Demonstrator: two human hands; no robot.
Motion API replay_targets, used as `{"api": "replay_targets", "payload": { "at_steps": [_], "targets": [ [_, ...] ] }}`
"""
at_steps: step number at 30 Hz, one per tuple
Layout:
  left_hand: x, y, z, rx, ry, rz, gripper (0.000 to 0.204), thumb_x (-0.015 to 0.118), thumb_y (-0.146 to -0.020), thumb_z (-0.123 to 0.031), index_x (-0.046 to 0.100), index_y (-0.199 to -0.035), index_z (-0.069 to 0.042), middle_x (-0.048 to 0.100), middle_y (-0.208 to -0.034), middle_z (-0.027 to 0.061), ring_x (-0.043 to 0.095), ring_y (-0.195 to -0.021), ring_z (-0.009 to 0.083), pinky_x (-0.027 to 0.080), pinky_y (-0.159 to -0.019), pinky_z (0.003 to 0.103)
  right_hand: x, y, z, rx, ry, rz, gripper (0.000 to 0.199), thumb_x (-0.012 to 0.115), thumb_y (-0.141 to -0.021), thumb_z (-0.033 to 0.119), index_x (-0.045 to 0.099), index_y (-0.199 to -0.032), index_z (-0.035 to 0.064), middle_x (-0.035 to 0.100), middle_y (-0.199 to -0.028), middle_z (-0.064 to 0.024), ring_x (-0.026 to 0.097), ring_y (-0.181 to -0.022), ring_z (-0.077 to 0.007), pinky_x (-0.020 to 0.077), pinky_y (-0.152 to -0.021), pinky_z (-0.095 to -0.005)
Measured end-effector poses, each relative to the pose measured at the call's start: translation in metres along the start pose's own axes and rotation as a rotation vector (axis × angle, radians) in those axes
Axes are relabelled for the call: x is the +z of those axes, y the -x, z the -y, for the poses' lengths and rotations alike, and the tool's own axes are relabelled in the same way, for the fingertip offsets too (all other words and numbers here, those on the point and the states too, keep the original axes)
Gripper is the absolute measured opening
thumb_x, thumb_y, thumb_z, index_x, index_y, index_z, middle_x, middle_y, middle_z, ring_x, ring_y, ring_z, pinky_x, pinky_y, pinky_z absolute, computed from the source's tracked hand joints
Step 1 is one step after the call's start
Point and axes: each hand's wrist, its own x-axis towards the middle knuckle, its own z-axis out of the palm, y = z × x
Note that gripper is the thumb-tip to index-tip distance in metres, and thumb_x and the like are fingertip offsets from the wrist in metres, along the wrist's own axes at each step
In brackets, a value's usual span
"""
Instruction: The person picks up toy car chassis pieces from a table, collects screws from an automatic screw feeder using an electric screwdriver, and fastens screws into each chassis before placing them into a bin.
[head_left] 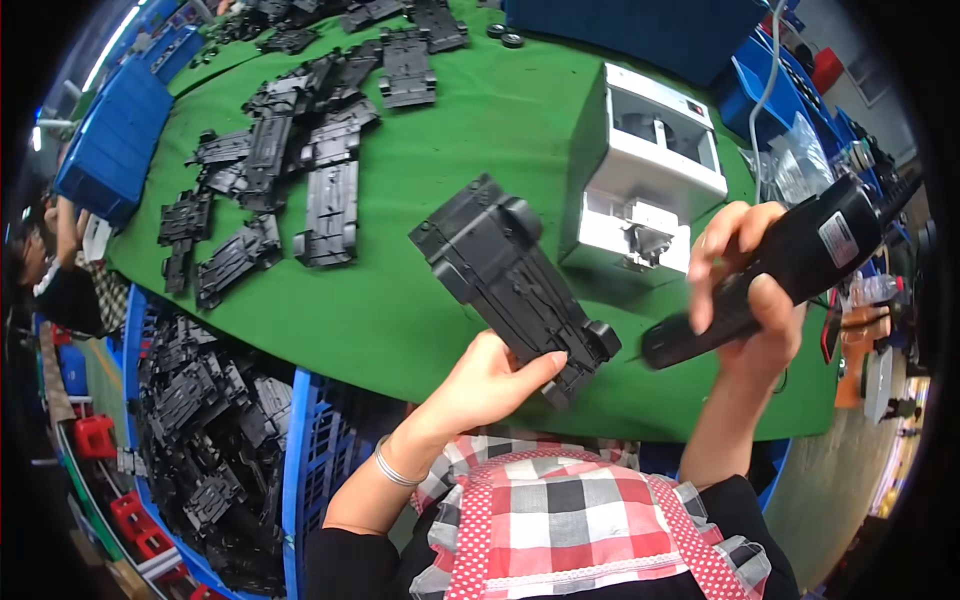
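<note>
My left hand (492, 385) is closed on the near end of a black toy car chassis (515, 275), thumb across its top. Wheels show on both sides of the chassis, which I hold tilted over the green table. In my right hand (745, 270) is a black electric screwdriver (810, 250), fingers wrapped round its barrel. Its thin tip points left toward the near end of the chassis, with a gap between them. Behind my right hand stands a white screw feeder (655, 165) with a clear window on top.
Several black chassis (330, 190) lie in a loose pile at the table's left and back. A blue crate (300, 450) full of black chassis stands at the near left. Blue bins (115, 140) sit at the left edge. A grey cable (768, 90) hangs at the right. Another person's arm (68, 230) shows at far left.
</note>
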Motion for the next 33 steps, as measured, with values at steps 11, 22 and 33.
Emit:
{"api": "replay_targets", "payload": {
  "at_steps": [11, 22, 33],
  "targets": [
    [-0.035, -0.038, -0.067, 0.502, -0.769, -0.138, 0.05, 0.069, -0.072, -0.034, 0.058, -0.105, 0.002, 0.062, -0.097, 0.0164, 0.062, -0.086, 0.0264, 0.049, -0.077, 0.035, -0.071, 0.046, 0.041, 0.357, 0.446, -0.218, 0.053, 0.073, -0.051, 0.004, 0.042, -0.095, 0.0083, 0.053, -0.077, -0.0056, 0.056, -0.074, -0.0175, 0.0458, -0.068, -0.0273],
    [-0.214, -0.055, -0.089, 0.274, 0.19, -0.619, 0.051, 0.05, -0.083, -0.023, 0.043, -0.125, 0.005, 0.059, -0.105, 0.0163, 0.064, -0.079, 0.021, 0.054, -0.062, 0.028, -0.181, 0.184, 0.161, 0.708, 1.121, -1.04, 0.034, 0.067, -0.078, 0.016, 0.054, -0.107, 0.0027, 0.054, -0.075, -0.0027, 0.052, -0.067, -0.0093, 0.0408, -0.06, -0.0199],
    [-0.108, -0.043, -0.065, 0.365, 1.357, 0.174, 0.064, 0.051, -0.086, -0.04, 0.032, -0.133, 0.0, 0.018, -0.138, 0.0335, 0.045, -0.108, 0.0326, 0.043, -0.076, 0.034, -0.16, 0.083, 0.087, -0.079, -0.054, -0.367, 0.023, 0.047, -0.093, 0.015, 0.039, -0.107, -0.0007, 0.037, -0.078, -0.0041, 0.036, -0.062, -0.0097, 0.0352, -0.054, -0.0218]
  ]
}}
